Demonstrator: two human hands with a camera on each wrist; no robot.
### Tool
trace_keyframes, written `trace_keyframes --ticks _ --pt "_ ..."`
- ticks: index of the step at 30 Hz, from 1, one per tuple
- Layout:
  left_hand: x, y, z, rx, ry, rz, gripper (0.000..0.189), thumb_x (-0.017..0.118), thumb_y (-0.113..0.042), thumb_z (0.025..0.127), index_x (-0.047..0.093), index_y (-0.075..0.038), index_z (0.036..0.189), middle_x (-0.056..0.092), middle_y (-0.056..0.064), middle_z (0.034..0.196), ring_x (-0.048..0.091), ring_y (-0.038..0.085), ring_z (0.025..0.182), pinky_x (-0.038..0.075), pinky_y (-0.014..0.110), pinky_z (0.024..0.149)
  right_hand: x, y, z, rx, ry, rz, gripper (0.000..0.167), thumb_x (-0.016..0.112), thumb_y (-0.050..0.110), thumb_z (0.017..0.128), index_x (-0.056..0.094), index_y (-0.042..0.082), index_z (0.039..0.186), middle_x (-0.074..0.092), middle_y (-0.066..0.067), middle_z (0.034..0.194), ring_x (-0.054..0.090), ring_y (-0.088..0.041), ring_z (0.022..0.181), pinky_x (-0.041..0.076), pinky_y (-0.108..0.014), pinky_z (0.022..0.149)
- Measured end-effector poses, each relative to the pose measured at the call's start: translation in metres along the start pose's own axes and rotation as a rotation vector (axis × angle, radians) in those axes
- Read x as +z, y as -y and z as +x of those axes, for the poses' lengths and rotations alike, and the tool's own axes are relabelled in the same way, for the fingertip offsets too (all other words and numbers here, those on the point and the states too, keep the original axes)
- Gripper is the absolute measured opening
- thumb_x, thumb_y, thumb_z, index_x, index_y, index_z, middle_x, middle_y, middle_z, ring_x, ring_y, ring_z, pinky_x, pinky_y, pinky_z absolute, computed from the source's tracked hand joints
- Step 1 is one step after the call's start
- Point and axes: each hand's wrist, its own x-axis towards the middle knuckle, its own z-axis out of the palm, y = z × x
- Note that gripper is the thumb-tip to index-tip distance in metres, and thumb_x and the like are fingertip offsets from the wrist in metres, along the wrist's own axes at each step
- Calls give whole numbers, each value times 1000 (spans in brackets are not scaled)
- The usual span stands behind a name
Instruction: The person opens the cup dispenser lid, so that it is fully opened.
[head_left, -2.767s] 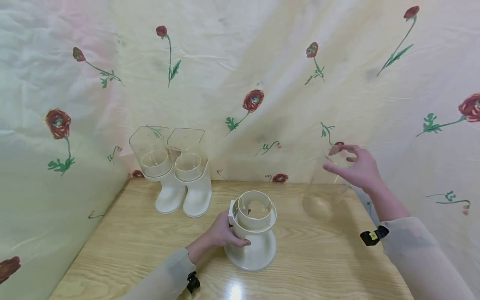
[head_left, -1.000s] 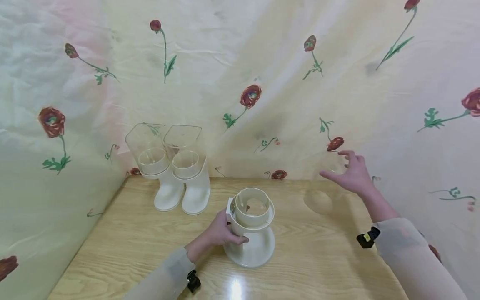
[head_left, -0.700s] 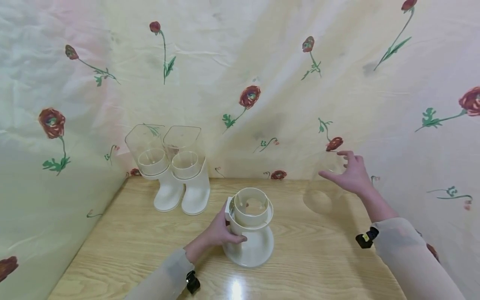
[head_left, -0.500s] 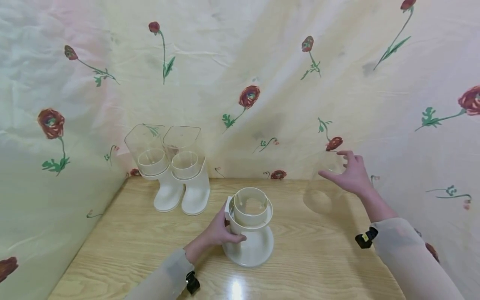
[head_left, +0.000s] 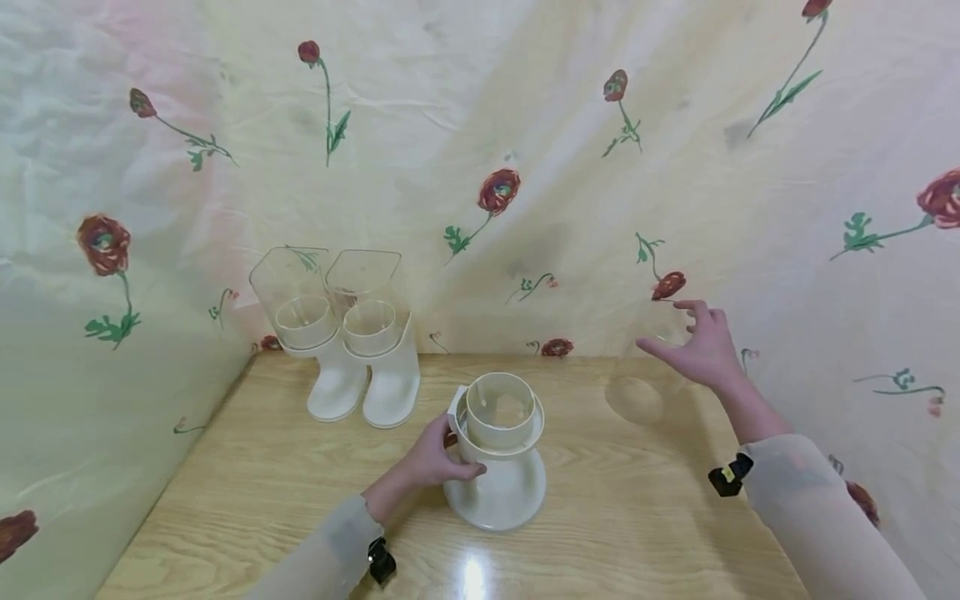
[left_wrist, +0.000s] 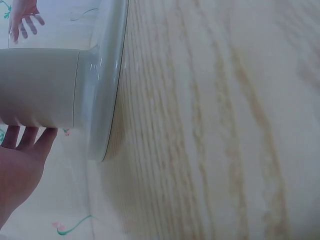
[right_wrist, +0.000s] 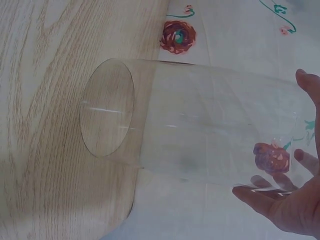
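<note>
Right fingers [right_wrist: 256,201], spread wide, hold the clear cylinder [right_wrist: 215,125] between them; left fingers [left_wrist: 44,144] curl round the white stand [left_wrist: 40,87].

White round-footed plastic-looking stand [head_left: 517,492]: smooth, its base glossy, its column nearer satin. Tall colourless transparent cylinder [right_wrist: 200,125]: smooth, with thin highlights; glass or clear plastic cannot be told. Pair of white dispensers with clear angular walls [head_left: 393,387]: smooth feet. Pale brown wood-grained tabletop [head_left: 637,517]: glossy, reflecting light. Cream flower-printed cloth backdrop [head_left: 420,125]: creased, softly sheened.
</note>
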Motion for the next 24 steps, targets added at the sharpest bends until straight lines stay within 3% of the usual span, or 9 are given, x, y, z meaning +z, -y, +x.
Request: trace_keyframes --ticks 4,8,13,17,24 --pt "-4 1 0 -5 -1 66 77 85 -13 77 53 1 145 63 20 138 58 23 130 49 47 117 1 1 -1 -1 -14 2 106 80 60 88 31 1 160 28 -42 153 44 -60 135 49 -74 99" --pt "-6 4 1 9 -27 126 79 83 -15 78 49 4 148 63 21 138 58 29 130 48 44 115 2 3 -2 -3 -26 10 104 81 60 88 32 2 160 29 -41 153 45 -59 135 50 -73 99" --pt "-6 5 3 54 -61 -16 79 78 -5 81 41 6 150 58 29 146 59 35 134 52 37 116 4 1 -3 1 -17 8 105 80 60 88 31 2 161 27 -42 154 44 -60 135 50 -74 98" --pt "-6 3 4 30 -106 -93 72 76 -1 83 45 4 149 55 27 145 56 24 131 54 32 113 5 -3 -2 -6 -36 6 103 81 58 88 33 3 160 28 -41 154 45 -59 134 50 -73 98" --pt "-9 -1 5 12 -141 -22 62 76 -1 88 54 5 145 61 27 136 58 15 116 58 32 103 6 -3 -1 -14 -51 9 101 82 57 88 34 3 159 29 -41 152 46 -58 133 50 -73 97"
